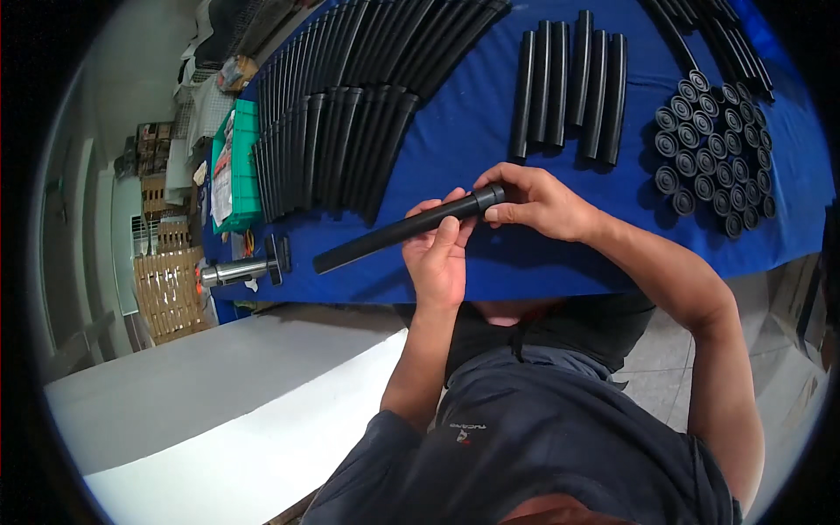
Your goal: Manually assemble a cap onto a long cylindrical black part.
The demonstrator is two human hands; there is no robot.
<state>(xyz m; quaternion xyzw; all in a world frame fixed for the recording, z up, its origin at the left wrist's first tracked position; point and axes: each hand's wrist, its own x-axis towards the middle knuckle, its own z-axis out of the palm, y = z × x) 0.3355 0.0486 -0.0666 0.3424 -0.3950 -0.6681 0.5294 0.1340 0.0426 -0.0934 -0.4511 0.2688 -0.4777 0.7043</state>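
Note:
A black tube (376,242) slants above the front of the blue-covered table. My left hand (440,262) is closed round its middle, thumb on top. At the tube's upper right end is a wider black round cap (493,196), pinched between the thumb and fingers of my right hand (551,206). Whether the cap is fully seated on the tube I cannot tell. Several plain black tubes (573,92) lie side by side just beyond my right hand. To their right sits a cluster of black round caps (704,162) with ringed faces.
Rows of black tubes with wider ends (337,144) cover the left part of the blue cloth (472,114). A green crate (246,162) stands at the left edge, near a silver cylindrical tool (236,271). More tubes (731,44) lie at the far right.

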